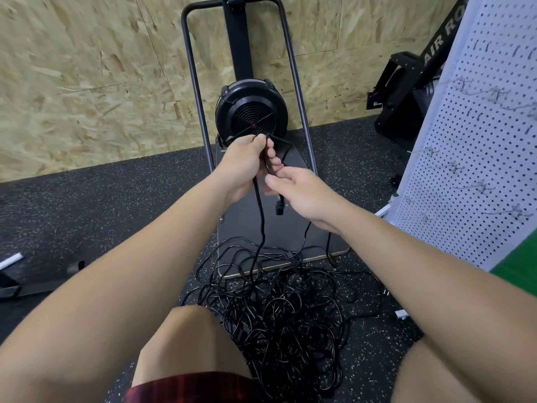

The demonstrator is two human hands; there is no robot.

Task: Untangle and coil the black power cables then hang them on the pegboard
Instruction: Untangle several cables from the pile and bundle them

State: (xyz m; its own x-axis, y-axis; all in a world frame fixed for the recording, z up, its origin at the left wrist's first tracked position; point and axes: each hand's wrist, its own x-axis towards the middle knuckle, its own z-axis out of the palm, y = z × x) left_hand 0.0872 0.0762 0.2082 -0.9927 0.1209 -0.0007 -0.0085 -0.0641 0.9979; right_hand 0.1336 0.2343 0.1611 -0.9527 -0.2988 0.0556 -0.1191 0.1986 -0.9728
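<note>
Pinching a thin black power cable point(259, 216) in our left hand point(243, 167), we let it hang to the tangled black cable heap point(279, 303) on the speckled rubber floor point(96, 199). Our right hand point(302, 196) lies released just beside that grip, its thumb near the cable's dangling black plug point(280, 205); the white perforated pegboard point(476, 158) stands at right.

fan machine point(251, 112) – against OSB wall point(87, 82) | speckled rubber floor point(116, 199) | black rower point(412, 91) – right

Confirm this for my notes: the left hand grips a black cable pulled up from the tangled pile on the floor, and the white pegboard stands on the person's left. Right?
Not quite. The left hand does grip a black cable rising from the tangled pile on the floor, but the white pegboard stands on the person's right, as the head view shows.
</note>
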